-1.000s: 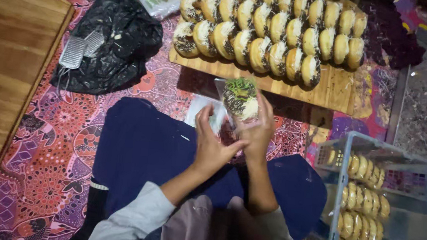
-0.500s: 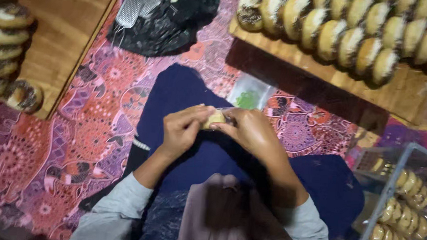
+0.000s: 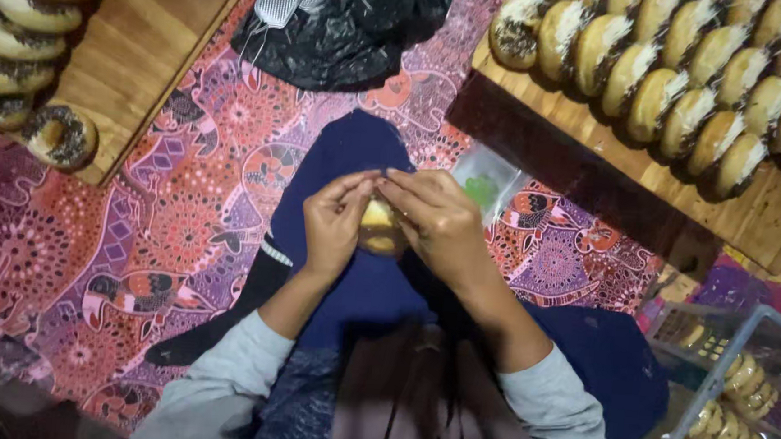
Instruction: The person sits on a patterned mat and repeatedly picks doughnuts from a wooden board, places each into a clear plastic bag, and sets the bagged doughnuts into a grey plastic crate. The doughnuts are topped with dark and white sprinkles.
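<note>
Fingers of left hand [image 3: 334,225] and right hand [image 3: 436,220] pinched closed around small round pale-yellow pastry [image 3: 381,230] in clear wrap, held over dark-blue lap cloth [image 3: 358,154]. Risk, in my judgement: too hard squeeze crushes pastry, or wrap slips and pastry drops. Wooden board [image 3: 673,187] with doughnut rows at far right; patterned purple mat [image 3: 137,231] beneath.

The small round yellowish pastry [image 3: 381,228] is largely covered by the left hand [image 3: 336,221] and right hand [image 3: 436,218]; any wrapping cannot be made out. The rows of sugar-dusted ring doughnuts [image 3: 679,74] run off the top and right edges. The clear plastic crate [image 3: 723,394] is cut off at the lower right corner.
</note>
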